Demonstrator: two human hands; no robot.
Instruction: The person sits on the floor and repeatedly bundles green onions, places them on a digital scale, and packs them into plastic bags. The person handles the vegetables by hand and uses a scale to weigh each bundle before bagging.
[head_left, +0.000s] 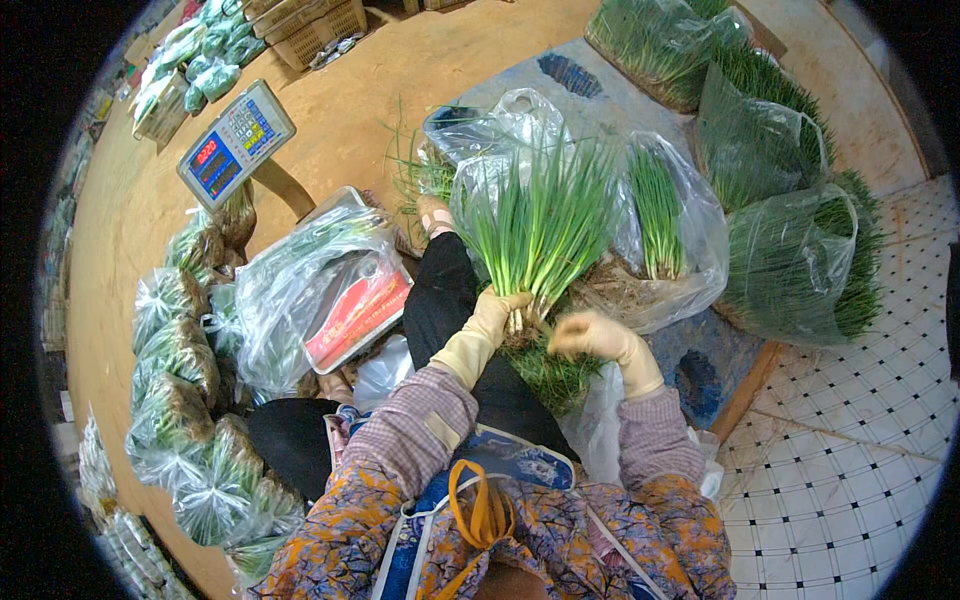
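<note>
My left hand (496, 319), in a cream rubber glove, is shut around a bunch of green onions (536, 232) near its white root ends. The leaves fan out away from me. Close by the roots is my right hand (592, 337), also gloved; it is blurred, with its fingers curled, and I cannot tell whether it pinches anything. Below the roots lies a heap of loose green trimmings (551, 375). Another bunch of green onions (657, 210) rests in an opened clear plastic bag (705, 247) to the right.
A digital scale display (236, 142) stands at the left on a post. Its pan (360, 311) carries bagged greens (292, 262). Several tied bags of greens (180, 360) line the left floor. Large bags of onions (787, 262) stand at the right, by a worn blue board (690, 375).
</note>
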